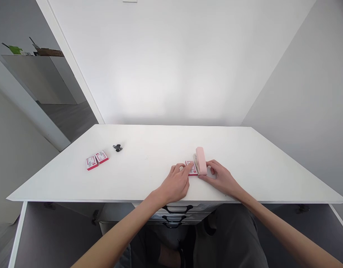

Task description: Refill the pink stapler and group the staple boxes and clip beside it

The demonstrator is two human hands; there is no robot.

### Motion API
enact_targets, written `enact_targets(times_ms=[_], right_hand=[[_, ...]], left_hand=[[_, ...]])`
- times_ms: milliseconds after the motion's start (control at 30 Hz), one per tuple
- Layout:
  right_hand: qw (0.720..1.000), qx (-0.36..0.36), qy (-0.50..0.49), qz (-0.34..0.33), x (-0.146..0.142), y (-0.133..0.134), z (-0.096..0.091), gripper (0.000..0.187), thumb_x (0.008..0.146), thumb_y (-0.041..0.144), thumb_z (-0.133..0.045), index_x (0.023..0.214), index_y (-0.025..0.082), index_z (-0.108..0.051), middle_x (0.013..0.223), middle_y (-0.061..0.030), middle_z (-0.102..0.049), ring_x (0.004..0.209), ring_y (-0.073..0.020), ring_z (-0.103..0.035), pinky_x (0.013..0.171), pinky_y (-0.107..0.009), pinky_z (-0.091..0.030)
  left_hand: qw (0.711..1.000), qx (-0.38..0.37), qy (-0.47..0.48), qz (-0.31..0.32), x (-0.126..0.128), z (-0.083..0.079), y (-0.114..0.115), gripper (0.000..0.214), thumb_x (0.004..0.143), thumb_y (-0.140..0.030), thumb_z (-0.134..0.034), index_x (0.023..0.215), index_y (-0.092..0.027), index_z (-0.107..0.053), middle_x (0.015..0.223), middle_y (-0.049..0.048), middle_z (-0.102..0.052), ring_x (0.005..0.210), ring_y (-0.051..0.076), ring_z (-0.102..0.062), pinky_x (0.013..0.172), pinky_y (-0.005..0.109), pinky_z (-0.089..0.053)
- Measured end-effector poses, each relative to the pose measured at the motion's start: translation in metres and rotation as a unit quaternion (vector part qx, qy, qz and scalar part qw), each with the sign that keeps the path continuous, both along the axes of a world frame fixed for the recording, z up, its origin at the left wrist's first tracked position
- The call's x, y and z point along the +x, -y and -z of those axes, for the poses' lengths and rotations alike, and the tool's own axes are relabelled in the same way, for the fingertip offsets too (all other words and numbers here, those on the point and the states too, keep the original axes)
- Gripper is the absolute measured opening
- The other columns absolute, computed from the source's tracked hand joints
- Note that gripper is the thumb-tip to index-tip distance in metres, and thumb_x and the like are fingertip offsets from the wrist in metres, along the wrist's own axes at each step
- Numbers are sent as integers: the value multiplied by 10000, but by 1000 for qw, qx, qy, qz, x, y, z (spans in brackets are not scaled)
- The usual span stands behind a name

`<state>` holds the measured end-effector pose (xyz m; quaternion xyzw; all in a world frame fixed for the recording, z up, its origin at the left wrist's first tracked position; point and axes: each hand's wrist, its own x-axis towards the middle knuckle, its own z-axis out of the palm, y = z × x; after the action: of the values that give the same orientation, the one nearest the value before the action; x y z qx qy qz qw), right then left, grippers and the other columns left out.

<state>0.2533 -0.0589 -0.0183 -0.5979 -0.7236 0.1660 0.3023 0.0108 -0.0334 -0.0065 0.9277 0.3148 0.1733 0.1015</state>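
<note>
A pink stapler [201, 160] lies on the white desk, its long side pointing away from me. My right hand [219, 178] grips its right side and near end with thumb and fingers. Against the stapler's left side sits a small white box with red edges [192, 170]. My left hand [177, 182] holds this box, one finger pressed on its top and the others curled at its left. The fingers hide part of the box.
Two similar red-and-white boxes [91, 162] lie side by side at the desk's left. Near them is a small black object, perhaps a clip [118, 148]. A wall [171, 74] rises behind the desk [149, 178]; drawers with black handles [174, 218] are below.
</note>
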Motion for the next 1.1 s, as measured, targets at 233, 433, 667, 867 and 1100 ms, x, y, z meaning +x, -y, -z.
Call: enact_targets(times_ms=[233, 433, 667, 867, 1100], right_hand=[[1000, 2, 0, 2, 0, 2, 0, 392, 907, 551, -652, 1230, 330, -658, 976, -18, -660, 788, -205, -597, 725, -348, -512], [1000, 9, 0, 1, -1, 2, -1, 383, 901, 563, -650, 1195, 318, -675, 950, -19, -652, 776, -204, -597, 710, -341, -506], [1000, -5, 1, 11, 0, 3, -2, 399, 907, 570, -641, 1217, 322, -668, 963, -26, -646, 794, -212, -597, 723, -350, -503], [1000, -7, -3, 15, 0, 3, -2, 419, 906, 576, -631, 1238, 323, -663, 997, -33, -665, 794, -215, -602, 728, -356, -511], [1000, -9, -10, 11, 2, 2, 0, 429, 908, 578, -624, 1244, 313, -655, 998, -36, -674, 805, -219, -603, 739, -363, -506]], left_hand=[[1000, 0, -26, -8, 2, 0, -1, 702, 976, -142, -350, 1638, -169, -118, 1552, 156, -471, 1405, 328, -388, 1137, 525, -349], [1000, 21, -20, 5, -1, -4, 1, 770, 951, -99, -359, 1651, -250, -76, 1703, 64, -248, 1552, 314, -190, 1194, 534, -305], [985, 90, -3, -146, -73, -6, -24, 571, 1005, -265, -410, 1569, -205, -340, 1698, 119, -236, 1580, 339, -92, 1239, 598, -224], [911, 153, -16, -382, -189, -18, -53, 538, 1001, -402, -393, 1459, -133, -470, 1627, 208, -308, 1552, 415, -121, 1209, 672, -173], [880, 70, -66, -466, -278, -22, -71, 646, 953, -528, -411, 1455, -130, -503, 1579, 198, -423, 1487, 460, -273, 1190, 640, -220]])
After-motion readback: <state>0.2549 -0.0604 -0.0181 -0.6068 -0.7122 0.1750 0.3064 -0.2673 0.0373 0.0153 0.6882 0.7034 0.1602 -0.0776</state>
